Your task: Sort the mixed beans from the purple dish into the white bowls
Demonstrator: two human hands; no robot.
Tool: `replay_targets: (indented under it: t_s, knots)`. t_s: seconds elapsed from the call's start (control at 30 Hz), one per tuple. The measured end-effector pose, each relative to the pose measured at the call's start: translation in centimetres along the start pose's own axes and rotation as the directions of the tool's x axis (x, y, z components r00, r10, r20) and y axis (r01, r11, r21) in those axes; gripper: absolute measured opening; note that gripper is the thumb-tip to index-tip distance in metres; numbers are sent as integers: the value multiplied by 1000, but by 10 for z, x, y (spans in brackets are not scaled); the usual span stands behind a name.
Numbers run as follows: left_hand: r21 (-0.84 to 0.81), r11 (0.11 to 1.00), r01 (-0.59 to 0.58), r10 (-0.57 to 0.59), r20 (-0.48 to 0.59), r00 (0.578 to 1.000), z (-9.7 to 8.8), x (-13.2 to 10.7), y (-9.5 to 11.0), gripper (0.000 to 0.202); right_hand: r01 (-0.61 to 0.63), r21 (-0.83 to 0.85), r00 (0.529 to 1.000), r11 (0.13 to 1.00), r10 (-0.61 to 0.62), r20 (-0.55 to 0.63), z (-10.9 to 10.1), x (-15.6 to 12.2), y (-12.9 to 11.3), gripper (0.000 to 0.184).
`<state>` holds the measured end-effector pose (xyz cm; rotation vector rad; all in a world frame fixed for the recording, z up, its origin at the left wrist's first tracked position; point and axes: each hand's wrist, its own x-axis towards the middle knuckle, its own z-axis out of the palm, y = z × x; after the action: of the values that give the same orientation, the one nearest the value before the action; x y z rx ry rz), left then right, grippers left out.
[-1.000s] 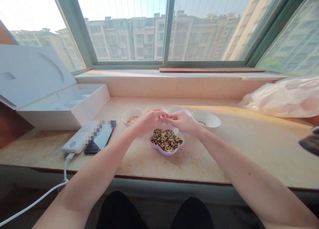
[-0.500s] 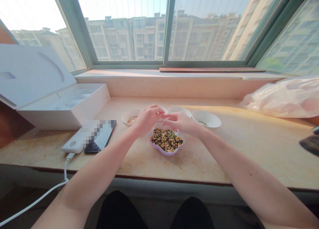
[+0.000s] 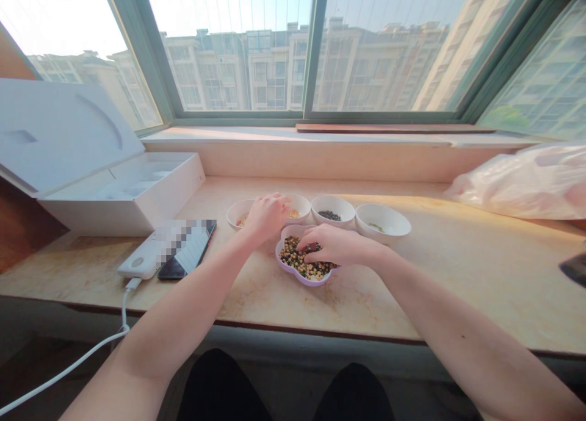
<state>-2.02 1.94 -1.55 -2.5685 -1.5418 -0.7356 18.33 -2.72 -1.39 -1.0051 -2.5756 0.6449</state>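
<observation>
Reaching down with my right hand, I had my fingers in among the mixed beans, which lay heaped in a lilac flower-shaped dish directly under that hand; whether they had clenched on anything, I could not tell. My left hand hung curled just beyond the dish, and its grip was equally unclear. Past my fingertips stood four small white bowls in a row: the first held pale grains, the second yellowish ones, the third dark seeds and the fourth a few green ones. I judged the step in hand to be picking through the mix, and the next move called for pinching out one kind cleanly. Left of my hands lay a power bank and a phone, with an open white box beyond them.
</observation>
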Motion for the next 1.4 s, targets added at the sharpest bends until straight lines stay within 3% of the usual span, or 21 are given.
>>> replay_targets:
  t_s: [0.13, 0.43, 0.63, 0.8, 0.93, 1.17, 1.4]
  knots:
    - [-20, 1000, -2, 2, -3, 1000, 0, -1, 0, 33, -42, -9, 995, 999, 42, 93, -2, 0, -1, 21]
    - [-50, 999, -3, 3, -11, 1000, 0, -1, 1, 33, -60, 28, 997, 998, 58, 51, -2, 1, -1, 24]
    - [-80, 997, 4, -6, -17, 1000, 0, -2, 1, 32, -66, 38, 994, 997, 63, 91, -6, 0, -2, 23]
    - [-137, 991, 2, -6, -27, 1000, -1, -3, 1, 30, -84, 152, 995, 985, 75, 67, -8, 1, 3, 19]
    - [-209, 978, -10, 1, -42, 999, 0, -3, 2, 25, -112, 343, 991, 933, 131, -32, -8, 2, 9, 19]
    - [-392, 917, -78, 73, -28, 997, -2, -4, 10, 26, -221, 535, 912, 815, 367, -182, -15, 4, 14, 31]
    - [-519, 850, -93, 148, 66, 987, -4, -10, 20, 24, -195, 623, 841, 758, 456, -292, -13, 6, 17, 38]
